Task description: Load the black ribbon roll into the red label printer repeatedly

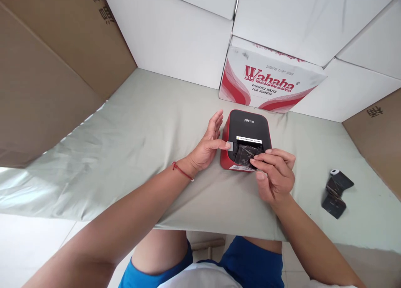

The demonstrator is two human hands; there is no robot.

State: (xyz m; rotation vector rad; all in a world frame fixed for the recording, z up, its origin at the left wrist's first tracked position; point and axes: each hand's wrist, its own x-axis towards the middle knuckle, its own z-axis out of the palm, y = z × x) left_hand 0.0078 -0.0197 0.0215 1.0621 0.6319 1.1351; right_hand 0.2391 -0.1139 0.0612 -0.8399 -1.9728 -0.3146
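Observation:
A small red-and-black machine (249, 129), like a desktop label printer, lies on the cloth-covered table. It has a white strip with a warning mark above an opening. Crumpled, shiny black plastic film (244, 155) fills that opening. My left hand (208, 148) rests along the machine's left side, its thumb on a grey tab and its other fingers stretched out past the edge. With bent fingers, my right hand (275, 173) has hold of the film's right edge; the thumb sits a little lower, apart from the fingertips.
To the right lies a folded black strip (335, 194) with a white round end. Behind the machine stands a Wahaba-style water carton (269, 81) before white panels (175, 33). Brown cardboard (62, 50) borders the left, more cardboard (376, 133) the right. Pale green cloth (150, 125) covers the table.

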